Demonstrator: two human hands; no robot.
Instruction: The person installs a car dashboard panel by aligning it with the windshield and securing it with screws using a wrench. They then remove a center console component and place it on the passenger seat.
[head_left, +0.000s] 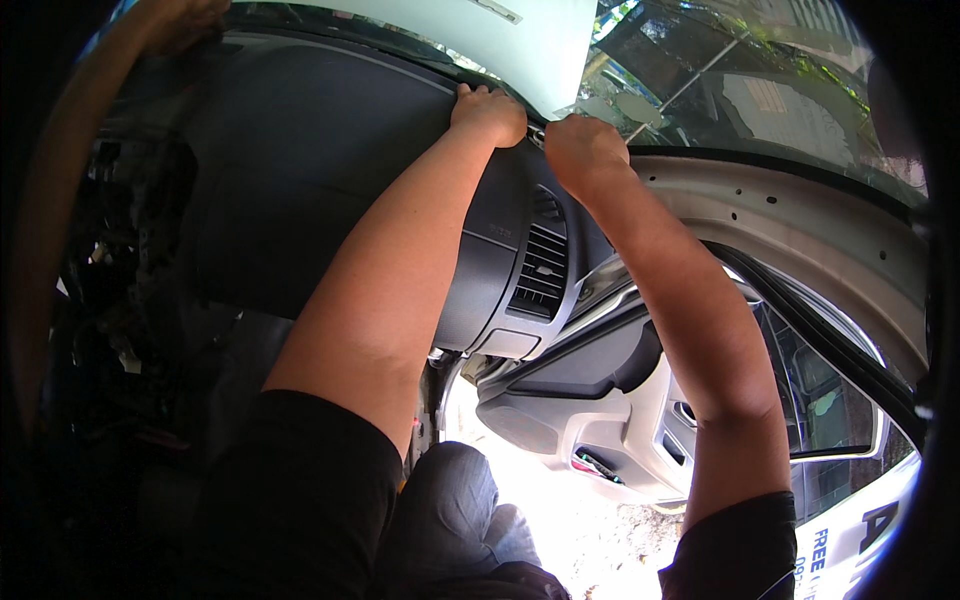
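Note:
Across the far side of a dark grey dashboard (330,170), my left hand (490,116) has its fingers bent over the edge by the base of the windshield, gripping it. The fingertips are out of sight. Just to its right, at the dashboard's corner below the windshield pillar, my right hand (588,150) is closed in a fist. Whatever it holds, if anything, is hidden by the hand. A small gap separates the two hands. Between and below my arms lies a slatted air vent (543,270) at the dashboard's right end.
Another person's hand (190,22) rests at the dashboard's far left edge. Bare wiring and brackets (120,250) show at left. On the right are the pale door frame (800,220) and an open door (620,420). The windshield (700,80) spans the top.

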